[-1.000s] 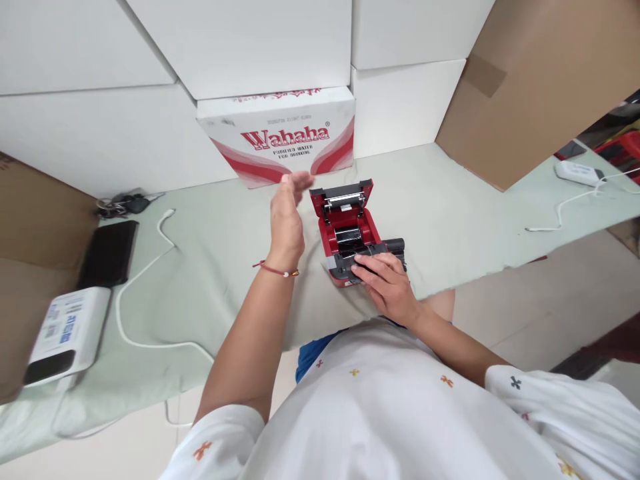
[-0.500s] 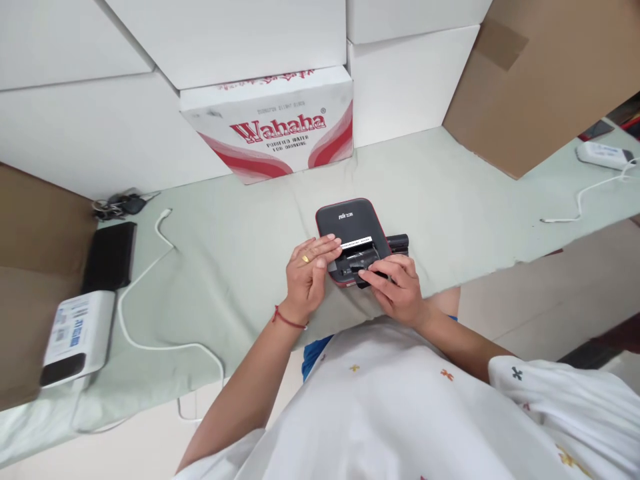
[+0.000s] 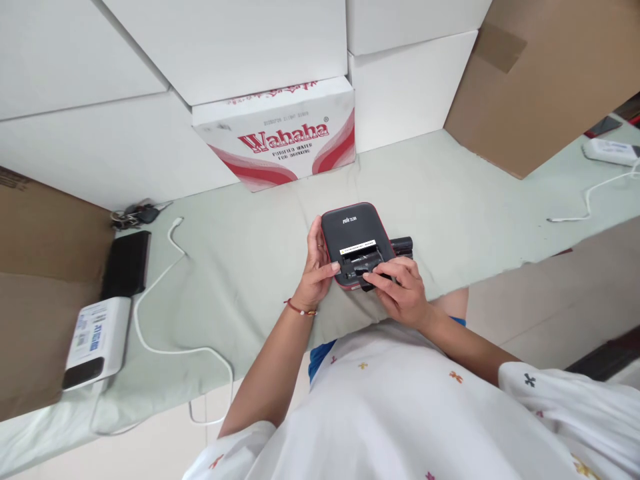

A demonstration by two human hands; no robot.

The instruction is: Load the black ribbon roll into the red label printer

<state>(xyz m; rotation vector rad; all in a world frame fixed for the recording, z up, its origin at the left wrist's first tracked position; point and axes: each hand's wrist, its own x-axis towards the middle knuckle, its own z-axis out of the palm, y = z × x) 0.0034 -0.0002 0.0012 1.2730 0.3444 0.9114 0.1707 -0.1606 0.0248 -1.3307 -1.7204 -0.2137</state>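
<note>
A flat black device [image 3: 354, 230] with rounded corners and a red rim lies face down on the green cloth. In its lower half is an open compartment with dark, shiny cylinders like batteries [image 3: 364, 260] inside. My left hand [image 3: 316, 270] grips the device's left edge, thumb on the top face and fingers along the side. At the compartment's lower right, my right hand [image 3: 397, 283] is closed, index finger and thumb on a small black part; its fingers hide what they hold. Black cylinders like batteries [image 3: 401, 245] lie just right of the device.
A Wahaba-style water carton [image 3: 295, 150] stands behind, against white boxes [image 3: 410, 100]. Brown cardboard boxes stand at left [image 3: 50, 287] and right [image 3: 530, 87]. On the left lie keys [image 3: 140, 215], a black case [image 3: 126, 265], a white device [image 3: 99, 340] and a white cable [image 3: 165, 350].
My left hand has shifted from lying flat over the device's left side to gripping its edge, uncovering more of the compartment. My right hand stays at the compartment.
</note>
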